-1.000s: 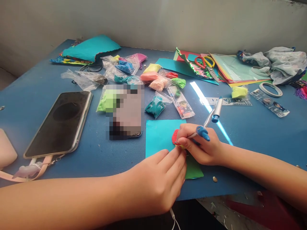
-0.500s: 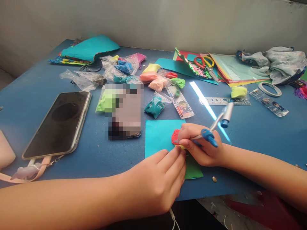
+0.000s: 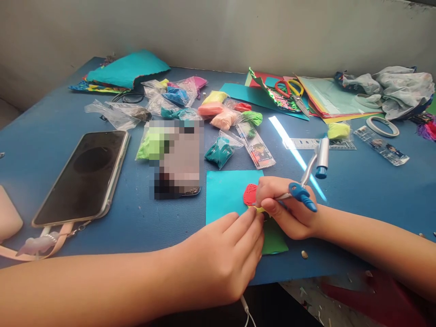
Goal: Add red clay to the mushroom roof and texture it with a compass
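Note:
A blue sheet [image 3: 225, 193] with a green lower part [image 3: 275, 238] lies near the table's front edge. On it sits a flat red clay shape [image 3: 250, 194] with a dotted surface, and a yellow strip touches its lower edge. My right hand [image 3: 288, 206] is closed round a compass [image 3: 299, 195] with blue and silver parts, its tip at the red shape's lower right edge. My left hand [image 3: 226, 254] rests over the sheet, fingers together, fingertips at the yellow strip. Whatever may be under those fingers is hidden.
Bagged coloured clay [image 3: 223, 116] spreads across the middle. A large phone [image 3: 83, 177] lies at left. Scissors [image 3: 294, 93], coloured papers [image 3: 335, 97], a stencil ruler [image 3: 299, 144] and a tape roll [image 3: 383, 126] are at the back and right.
The compass has tilted and shifted slightly to the right in my right hand, and its tip has moved off the red shape's face towards its lower edge. My left hand has barely moved.

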Demonstrator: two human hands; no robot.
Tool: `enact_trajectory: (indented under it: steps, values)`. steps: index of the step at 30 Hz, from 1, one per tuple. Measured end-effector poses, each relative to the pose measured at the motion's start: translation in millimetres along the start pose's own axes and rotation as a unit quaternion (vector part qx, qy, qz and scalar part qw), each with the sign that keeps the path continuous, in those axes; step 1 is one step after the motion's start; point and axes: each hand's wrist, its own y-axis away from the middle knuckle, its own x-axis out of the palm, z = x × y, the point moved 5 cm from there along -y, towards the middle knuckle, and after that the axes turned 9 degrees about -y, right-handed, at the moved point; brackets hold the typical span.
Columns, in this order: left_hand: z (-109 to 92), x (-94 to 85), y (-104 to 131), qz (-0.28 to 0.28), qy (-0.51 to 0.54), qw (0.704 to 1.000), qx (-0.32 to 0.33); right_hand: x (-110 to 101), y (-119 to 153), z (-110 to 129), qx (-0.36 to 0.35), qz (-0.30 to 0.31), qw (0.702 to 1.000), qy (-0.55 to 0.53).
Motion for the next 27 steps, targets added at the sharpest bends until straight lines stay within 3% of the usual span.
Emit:
enact_trajectory:
  steps: [27]
  values:
    - [0.6, 0.1, 0.5, 0.003, 0.010, 1.000, 0.004, -3.6, 2.4, -0.6, -0.017, -0.031, 0.999, -0.014]
